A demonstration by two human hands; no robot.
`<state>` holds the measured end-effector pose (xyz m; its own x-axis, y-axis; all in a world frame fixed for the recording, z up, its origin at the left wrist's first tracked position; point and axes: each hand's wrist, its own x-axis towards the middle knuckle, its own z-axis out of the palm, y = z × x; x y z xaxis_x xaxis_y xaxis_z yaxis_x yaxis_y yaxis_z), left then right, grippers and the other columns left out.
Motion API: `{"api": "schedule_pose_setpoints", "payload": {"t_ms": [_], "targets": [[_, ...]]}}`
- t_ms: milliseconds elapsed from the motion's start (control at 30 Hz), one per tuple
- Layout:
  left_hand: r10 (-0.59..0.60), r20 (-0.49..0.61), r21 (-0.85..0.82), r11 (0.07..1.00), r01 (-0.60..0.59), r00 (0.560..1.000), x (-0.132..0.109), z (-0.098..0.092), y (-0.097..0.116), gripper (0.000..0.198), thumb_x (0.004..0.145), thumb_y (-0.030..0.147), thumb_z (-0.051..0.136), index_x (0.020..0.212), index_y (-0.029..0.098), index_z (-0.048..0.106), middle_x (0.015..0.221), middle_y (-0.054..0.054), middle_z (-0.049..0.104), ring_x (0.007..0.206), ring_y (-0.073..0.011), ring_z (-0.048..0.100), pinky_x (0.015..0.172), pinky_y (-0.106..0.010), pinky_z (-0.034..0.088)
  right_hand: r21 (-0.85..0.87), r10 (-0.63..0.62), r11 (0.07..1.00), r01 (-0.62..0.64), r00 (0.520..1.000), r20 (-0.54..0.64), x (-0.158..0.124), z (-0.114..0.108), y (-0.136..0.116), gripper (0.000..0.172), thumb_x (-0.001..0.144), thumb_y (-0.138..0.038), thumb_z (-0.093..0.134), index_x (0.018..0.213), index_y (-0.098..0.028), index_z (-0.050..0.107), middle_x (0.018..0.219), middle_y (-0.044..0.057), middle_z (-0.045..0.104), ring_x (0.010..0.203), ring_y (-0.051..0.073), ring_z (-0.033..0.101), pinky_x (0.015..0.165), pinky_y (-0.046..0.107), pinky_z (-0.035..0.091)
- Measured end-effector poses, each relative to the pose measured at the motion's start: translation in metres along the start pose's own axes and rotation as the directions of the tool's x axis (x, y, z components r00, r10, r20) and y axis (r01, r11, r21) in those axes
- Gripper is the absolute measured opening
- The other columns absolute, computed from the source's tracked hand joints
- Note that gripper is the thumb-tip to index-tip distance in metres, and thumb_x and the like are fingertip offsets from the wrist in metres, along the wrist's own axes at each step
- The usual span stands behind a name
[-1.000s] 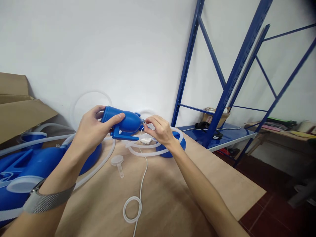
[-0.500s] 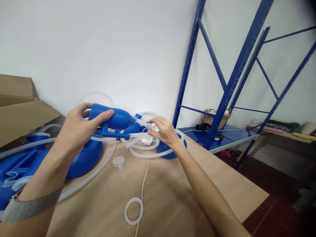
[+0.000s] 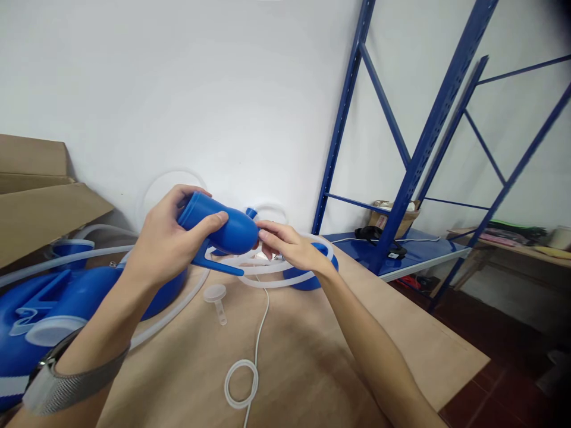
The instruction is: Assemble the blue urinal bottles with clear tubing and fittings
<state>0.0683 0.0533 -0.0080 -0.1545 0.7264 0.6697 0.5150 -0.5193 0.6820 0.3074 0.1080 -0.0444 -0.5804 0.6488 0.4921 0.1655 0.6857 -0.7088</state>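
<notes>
My left hand [image 3: 172, 235] is wrapped round a blue plastic cup-shaped piece [image 3: 223, 223] with a long handle, its wide end toward the palm and its narrow end pointing right. At that narrow end, my right hand [image 3: 288, 244] has its thumb and fingers drawn together, touching the tip. What those fingers pinch is hidden. Loops of translucent hose [image 3: 267, 280] lie just below and behind the right hand. On the table in front is a white round cap with a clear stem [image 3: 215, 293].
Blue plastic containers [image 3: 84, 294] crowd the left, near a cardboard box [image 3: 49, 208]. Another blue container [image 3: 307, 276] sits behind the right hand. A coiled white cable [image 3: 241, 383] runs down the brown-covered table [image 3: 401, 333]. Blue metal shelving [image 3: 410, 172] stands at the right.
My left hand has moved right with the blue cup-shaped piece, which now tilts further down. My right hand has shifted from the hose beyond the tip to the narrow end itself.
</notes>
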Motion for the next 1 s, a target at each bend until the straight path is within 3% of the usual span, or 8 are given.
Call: {"api": "schedule_pose_setpoints", "payload": {"t_ms": [133, 233, 300, 433, 667, 833, 900, 1000], "targets": [[0.000, 0.014, -0.043, 0.999, 0.000, 1.000, 0.003, 0.003, -0.006, 0.050, 0.071, 0.059, 0.075, 0.105, 0.024, 0.066, 0.098, -0.001, 0.065, 0.085, -0.0205, 0.060, 0.083, -0.035, 0.050, -0.061, -0.006, 0.998, 0.006, 1.000, -0.007, 0.000, -0.001, 0.003, 0.056, 0.098, -0.054, 0.063, 0.139, -0.017, 0.062, 0.113, 0.010, 0.071, 0.093, 0.018, 0.066, 0.077, 0.029, 0.056], [-0.015, 0.015, -0.022, 1.000, 0.015, 1.000, 0.001, 0.005, -0.007, 0.053, 0.070, 0.061, 0.077, 0.107, 0.025, 0.066, 0.096, -0.001, 0.065, 0.083, -0.0201, 0.060, 0.076, -0.033, 0.050, -0.144, -0.086, 0.986, 0.084, 0.996, -0.009, 0.001, -0.004, 0.004, 0.049, 0.101, -0.052, 0.060, 0.136, -0.019, 0.064, 0.117, 0.008, 0.071, 0.103, 0.020, 0.067, 0.090, 0.032, 0.054], [-0.005, 0.014, -0.038, 0.999, 0.006, 1.000, -0.001, 0.006, -0.005, 0.054, 0.068, 0.061, 0.080, 0.107, 0.025, 0.066, 0.093, 0.000, 0.065, 0.078, -0.0191, 0.059, 0.070, -0.031, 0.049, -0.217, -0.124, 0.969, 0.119, 0.992, -0.009, 0.000, -0.006, 0.005, 0.044, 0.102, -0.052, 0.058, 0.129, -0.019, 0.066, 0.111, 0.006, 0.073, 0.097, 0.019, 0.067, 0.088, 0.031, 0.052], [0.085, -0.044, -0.032, 0.996, -0.087, 0.995, -0.004, 0.002, 0.000, 0.052, 0.067, 0.060, 0.083, 0.103, 0.025, 0.069, 0.090, 0.001, 0.065, 0.078, -0.0181, 0.060, 0.069, -0.029, 0.049, -0.403, -0.104, 0.912, 0.077, 0.994, -0.044, 0.000, -0.005, 0.003, 0.047, 0.103, -0.062, 0.051, 0.097, -0.017, 0.065, 0.079, 0.001, 0.065, 0.068, 0.015, 0.057, 0.066, 0.027, 0.042], [0.160, -0.079, 0.029, 0.987, -0.158, 0.984, -0.007, -0.004, 0.004, 0.052, 0.067, 0.064, 0.082, 0.102, 0.027, 0.070, 0.097, 0.001, 0.068, 0.089, -0.0222, 0.065, 0.084, -0.035, 0.054, -0.506, -0.108, 0.861, 0.043, 0.989, -0.100, 0.002, 0.004, 0.007, 0.054, 0.102, -0.068, 0.046, 0.086, -0.019, 0.059, 0.070, -0.002, 0.056, 0.063, 0.012, 0.049, 0.062, 0.026, 0.032], [0.319, -0.239, 0.192, 0.941, -0.278, 0.917, -0.012, -0.020, 0.016, 0.051, 0.074, 0.069, 0.072, 0.108, 0.030, 0.068, 0.110, 0.001, 0.066, 0.105, -0.0263, 0.064, 0.099, -0.041, 0.051, -0.558, -0.033, 0.819, -0.134, 0.960, -0.278, 0.002, 0.006, 0.015, 0.070, 0.080, -0.072, 0.073, 0.059, -0.020, 0.031, 0.055, -0.006, 0.028, 0.056, 0.009, 0.025, 0.054, 0.027, 0.020], [0.252, -0.192, 0.188, 0.958, -0.216, 0.948, -0.007, -0.028, 0.016, 0.054, 0.069, 0.073, 0.071, 0.102, 0.030, 0.069, 0.100, 0.001, 0.066, 0.092, -0.0241, 0.064, 0.085, -0.037, 0.054, -0.515, -0.075, 0.854, -0.077, 0.961, -0.267, 0.004, 0.007, 0.012, 0.066, 0.080, -0.068, 0.074, 0.062, -0.020, 0.033, 0.059, -0.006, 0.032, 0.057, 0.009, 0.028, 0.055, 0.026, 0.023], [0.053, 0.056, 0.237, 0.969, -0.065, 0.997, 0.006, -0.033, 0.005, 0.066, 0.054, 0.079, 0.074, 0.097, 0.029, 0.070, 0.083, 0.000, 0.067, 0.070, -0.0221, 0.061, 0.061, -0.032, 0.049, -0.427, -0.122, 0.904, 0.031, 0.975, -0.186, 0.007, 0.007, 0.007, 0.048, 0.082, -0.058, 0.078, 0.073, -0.019, 0.051, 0.067, -0.005, 0.047, 0.062, 0.010, 0.042, 0.060, 0.025, 0.034]]}}
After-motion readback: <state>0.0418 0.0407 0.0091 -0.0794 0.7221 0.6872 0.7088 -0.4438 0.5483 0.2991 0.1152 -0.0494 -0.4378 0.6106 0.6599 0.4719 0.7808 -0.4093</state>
